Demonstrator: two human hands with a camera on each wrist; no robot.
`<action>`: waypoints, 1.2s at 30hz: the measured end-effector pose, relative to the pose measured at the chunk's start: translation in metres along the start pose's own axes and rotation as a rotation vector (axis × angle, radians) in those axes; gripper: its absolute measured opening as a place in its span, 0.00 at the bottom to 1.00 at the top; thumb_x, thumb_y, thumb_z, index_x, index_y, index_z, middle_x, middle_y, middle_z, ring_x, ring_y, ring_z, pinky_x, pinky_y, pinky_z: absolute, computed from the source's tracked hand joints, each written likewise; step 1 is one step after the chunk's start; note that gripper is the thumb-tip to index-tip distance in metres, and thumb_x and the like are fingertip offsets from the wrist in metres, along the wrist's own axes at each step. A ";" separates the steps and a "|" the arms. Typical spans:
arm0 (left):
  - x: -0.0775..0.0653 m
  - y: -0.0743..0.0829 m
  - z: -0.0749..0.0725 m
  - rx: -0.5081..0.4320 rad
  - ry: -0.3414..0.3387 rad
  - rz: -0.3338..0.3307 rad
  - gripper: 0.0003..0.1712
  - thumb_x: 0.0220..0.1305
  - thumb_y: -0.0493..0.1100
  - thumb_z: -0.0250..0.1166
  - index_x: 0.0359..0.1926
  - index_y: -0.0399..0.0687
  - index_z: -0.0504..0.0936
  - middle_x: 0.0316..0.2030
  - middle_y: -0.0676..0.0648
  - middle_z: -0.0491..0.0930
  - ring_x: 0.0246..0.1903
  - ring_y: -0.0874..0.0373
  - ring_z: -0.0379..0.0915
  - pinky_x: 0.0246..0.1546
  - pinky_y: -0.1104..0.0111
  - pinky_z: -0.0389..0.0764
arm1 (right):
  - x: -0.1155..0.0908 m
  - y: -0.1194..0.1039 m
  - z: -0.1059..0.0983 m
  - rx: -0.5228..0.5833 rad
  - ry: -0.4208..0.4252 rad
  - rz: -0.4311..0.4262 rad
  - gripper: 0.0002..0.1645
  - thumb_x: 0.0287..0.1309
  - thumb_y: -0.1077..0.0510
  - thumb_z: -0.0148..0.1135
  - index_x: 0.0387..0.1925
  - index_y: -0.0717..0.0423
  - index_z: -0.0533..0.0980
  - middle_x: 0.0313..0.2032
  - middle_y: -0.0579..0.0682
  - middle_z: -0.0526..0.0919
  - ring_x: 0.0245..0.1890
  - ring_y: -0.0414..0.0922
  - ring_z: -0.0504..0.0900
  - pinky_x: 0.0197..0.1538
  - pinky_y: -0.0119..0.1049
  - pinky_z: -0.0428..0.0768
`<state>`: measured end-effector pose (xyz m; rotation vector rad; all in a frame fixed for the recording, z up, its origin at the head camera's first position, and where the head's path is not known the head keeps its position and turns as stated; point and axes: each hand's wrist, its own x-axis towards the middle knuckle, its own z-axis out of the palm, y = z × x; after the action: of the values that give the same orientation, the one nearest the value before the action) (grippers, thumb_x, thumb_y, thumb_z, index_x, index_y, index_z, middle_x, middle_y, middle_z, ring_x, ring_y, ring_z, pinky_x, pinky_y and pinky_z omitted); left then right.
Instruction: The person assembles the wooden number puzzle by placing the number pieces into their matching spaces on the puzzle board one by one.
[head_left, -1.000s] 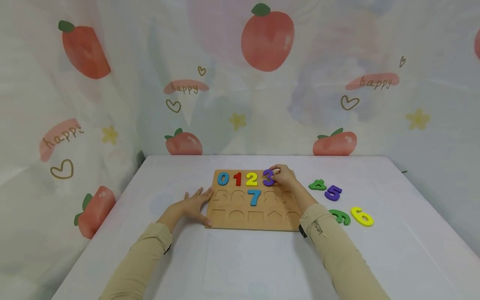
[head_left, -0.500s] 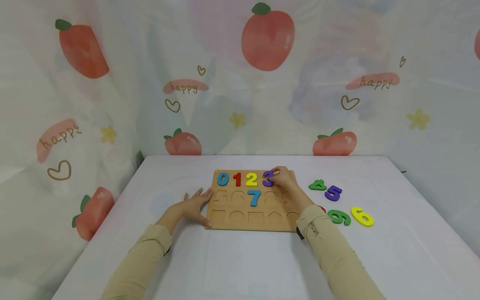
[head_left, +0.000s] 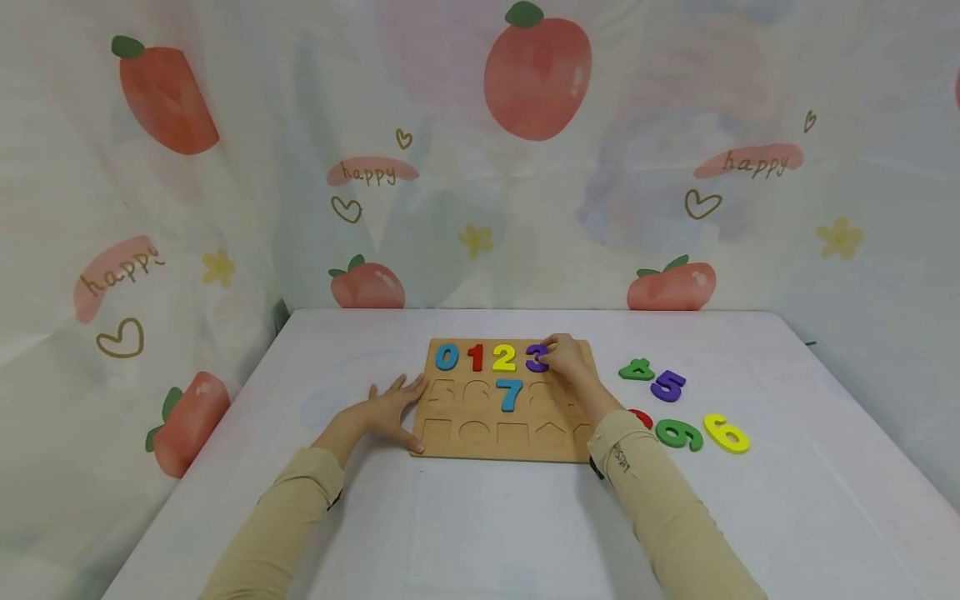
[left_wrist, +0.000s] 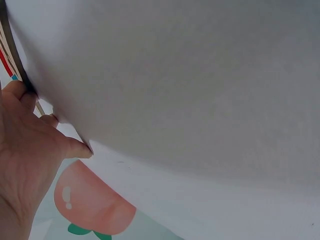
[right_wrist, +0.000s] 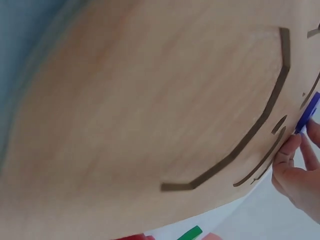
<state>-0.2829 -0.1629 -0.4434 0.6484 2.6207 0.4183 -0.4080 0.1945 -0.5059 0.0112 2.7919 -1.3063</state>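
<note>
My left hand [head_left: 384,412] lies at the left edge of the wooden number puzzle board [head_left: 463,412]. Its fingers are spread, with fingertips and thumb against the board's side; the left wrist view shows that hand [left_wrist: 31,142] at the edge too. At the top row, my right hand [head_left: 570,360] pinches the purple number 3 [head_left: 533,358] by its right side, low over its place to the right of the yellow 2 [head_left: 504,358]. In the right wrist view the fingers partly cover the purple 3 [right_wrist: 307,114]. A blue 0 [head_left: 447,357], red 1 [head_left: 476,357] and blue 7 [head_left: 509,395] sit in the board.
Right of the board lie a green 4 [head_left: 637,369], purple 5 [head_left: 668,386], green 9 [head_left: 679,434] and yellow 6 [head_left: 726,434]. A red piece [head_left: 641,418] shows partly behind the right sleeve [head_left: 652,483]. A printed cloth [head_left: 525,225] hangs behind the white table [head_left: 480,525].
My right hand stays on the purple 3, which has shifted only slightly. The right forearm has swung a little left, uncovering part of the red piece. The left hand keeps its place.
</note>
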 end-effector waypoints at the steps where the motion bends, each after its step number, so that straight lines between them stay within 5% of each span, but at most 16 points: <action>1: 0.000 0.000 0.000 0.001 -0.004 -0.002 0.71 0.39 0.63 0.74 0.74 0.47 0.40 0.75 0.47 0.36 0.74 0.42 0.25 0.63 0.32 0.29 | -0.015 -0.017 -0.005 -0.013 -0.006 0.028 0.22 0.55 0.61 0.64 0.51 0.67 0.74 0.47 0.65 0.76 0.42 0.53 0.72 0.44 0.42 0.76; 6: 0.000 0.000 0.000 0.008 -0.002 -0.004 0.71 0.39 0.63 0.75 0.74 0.48 0.40 0.75 0.48 0.37 0.74 0.42 0.25 0.63 0.32 0.29 | -0.064 -0.066 -0.018 -0.081 0.000 0.041 0.21 0.60 0.65 0.57 0.53 0.73 0.71 0.53 0.70 0.73 0.48 0.57 0.72 0.52 0.44 0.75; 11: 0.002 0.001 -0.001 0.013 0.004 -0.007 0.70 0.39 0.63 0.74 0.75 0.49 0.40 0.75 0.49 0.37 0.74 0.43 0.25 0.63 0.32 0.29 | -0.069 -0.071 -0.018 -0.061 -0.009 0.085 0.22 0.63 0.64 0.54 0.57 0.72 0.69 0.57 0.69 0.70 0.53 0.57 0.69 0.60 0.48 0.71; 14: 0.002 0.001 -0.001 0.015 0.000 -0.007 0.70 0.40 0.64 0.74 0.75 0.49 0.40 0.75 0.49 0.36 0.74 0.43 0.25 0.63 0.33 0.29 | -0.050 -0.050 -0.012 -0.047 -0.019 0.060 0.24 0.62 0.61 0.56 0.59 0.66 0.69 0.60 0.65 0.69 0.58 0.57 0.68 0.63 0.48 0.69; 18: 0.001 0.001 0.000 0.014 0.001 -0.010 0.70 0.40 0.63 0.74 0.75 0.49 0.40 0.75 0.49 0.36 0.74 0.43 0.25 0.63 0.33 0.29 | 0.016 0.024 0.010 -0.086 0.016 -0.026 0.31 0.61 0.53 0.59 0.64 0.58 0.67 0.63 0.62 0.67 0.64 0.60 0.65 0.65 0.48 0.67; 21: 0.001 0.001 0.001 0.010 0.001 -0.007 0.70 0.40 0.63 0.74 0.75 0.49 0.40 0.75 0.48 0.36 0.74 0.43 0.25 0.63 0.32 0.29 | 0.047 0.059 0.014 -0.010 0.014 -0.059 0.35 0.59 0.52 0.61 0.66 0.56 0.64 0.55 0.62 0.73 0.52 0.55 0.75 0.53 0.44 0.76; 23: 0.001 0.002 0.001 0.009 0.001 -0.006 0.70 0.40 0.63 0.74 0.75 0.49 0.40 0.75 0.48 0.37 0.74 0.43 0.25 0.63 0.32 0.29 | 0.030 0.045 0.002 0.089 -0.015 -0.051 0.34 0.59 0.57 0.59 0.66 0.58 0.63 0.46 0.59 0.78 0.37 0.47 0.80 0.41 0.38 0.80; 26: 0.000 0.002 0.002 0.003 0.006 -0.004 0.70 0.40 0.63 0.74 0.75 0.49 0.41 0.75 0.48 0.38 0.74 0.42 0.26 0.63 0.32 0.30 | -0.025 -0.008 -0.025 0.153 -0.033 -0.022 0.31 0.58 0.65 0.53 0.64 0.64 0.63 0.34 0.59 0.78 0.22 0.41 0.75 0.28 0.33 0.77; 30: 0.000 0.000 0.001 0.000 0.013 -0.001 0.69 0.40 0.63 0.74 0.75 0.48 0.41 0.75 0.47 0.38 0.74 0.42 0.26 0.63 0.32 0.30 | -0.083 -0.061 -0.054 0.162 -0.022 0.010 0.26 0.61 0.67 0.50 0.61 0.72 0.63 0.42 0.69 0.78 0.28 0.46 0.80 0.31 0.31 0.78; 36: 0.001 -0.001 0.001 0.005 0.014 0.003 0.70 0.40 0.64 0.74 0.75 0.48 0.41 0.75 0.47 0.38 0.74 0.41 0.26 0.62 0.31 0.31 | -0.095 -0.068 -0.067 0.116 0.023 -0.007 0.24 0.64 0.66 0.50 0.60 0.73 0.65 0.47 0.72 0.77 0.44 0.62 0.80 0.42 0.39 0.81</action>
<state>-0.2831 -0.1631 -0.4452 0.6532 2.6354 0.4181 -0.3187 0.2043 -0.4054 0.0221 2.7330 -1.4772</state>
